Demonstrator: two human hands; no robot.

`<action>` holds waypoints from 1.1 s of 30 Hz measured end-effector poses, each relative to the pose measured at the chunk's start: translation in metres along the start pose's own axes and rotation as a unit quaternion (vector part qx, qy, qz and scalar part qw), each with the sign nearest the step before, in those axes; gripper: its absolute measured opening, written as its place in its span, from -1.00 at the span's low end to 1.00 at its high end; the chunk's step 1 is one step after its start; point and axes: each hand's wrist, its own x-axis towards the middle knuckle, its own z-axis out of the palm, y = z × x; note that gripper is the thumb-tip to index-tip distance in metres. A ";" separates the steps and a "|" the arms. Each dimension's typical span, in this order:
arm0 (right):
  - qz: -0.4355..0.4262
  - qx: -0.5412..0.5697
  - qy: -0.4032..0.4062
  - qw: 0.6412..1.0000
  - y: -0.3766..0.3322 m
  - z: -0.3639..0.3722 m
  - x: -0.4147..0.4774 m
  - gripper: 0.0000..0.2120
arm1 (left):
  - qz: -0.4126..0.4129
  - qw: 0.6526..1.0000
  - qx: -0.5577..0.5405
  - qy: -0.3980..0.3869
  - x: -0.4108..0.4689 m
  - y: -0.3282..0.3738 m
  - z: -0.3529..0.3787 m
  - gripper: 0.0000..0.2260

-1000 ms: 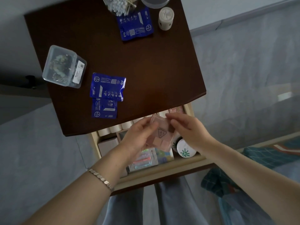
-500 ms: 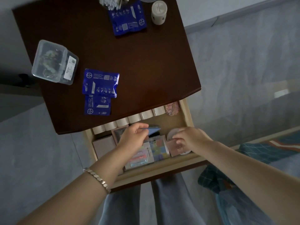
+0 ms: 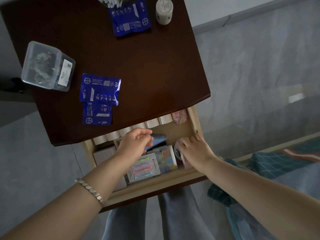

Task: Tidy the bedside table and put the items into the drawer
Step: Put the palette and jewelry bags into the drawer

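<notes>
The dark wooden bedside table [image 3: 147, 70] has its light wood drawer [image 3: 155, 183] pulled open. My left hand [image 3: 135, 142] reaches into the drawer's middle and pinches a blue folded item [image 3: 158, 140]. Over the drawer's right side, my right hand [image 3: 195, 151] lies palm down on a white round jar [image 3: 177, 149] and a pink case [image 3: 186, 163], both mostly hidden. On the tabletop lie a clear plastic box [image 3: 48, 66], two overlapping blue sachets [image 3: 99, 90], a third blue sachet [image 3: 130, 19], a small white jar [image 3: 164, 11] and cotton swabs [image 3: 112, 1].
The drawer holds a back row of white cylinders [image 3: 138, 126], a pink patterned item [image 3: 179, 116], a pack of coloured pens [image 3: 143, 168], a colourful card pack [image 3: 166, 156] and a grey box [image 3: 103, 154]. My jeans-clad legs [image 3: 155, 219] are below, teal checked fabric [image 3: 277, 161] at right.
Both hands dropped from above the drawer into it with the pink case. The right hand went to the right side with the case; the left hand took hold of the blue item.
</notes>
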 end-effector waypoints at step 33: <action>0.138 0.499 0.301 0.801 0.106 -0.240 0.102 -0.61 | 0.028 0.983 -0.179 0.027 0.052 0.130 -0.060 -0.80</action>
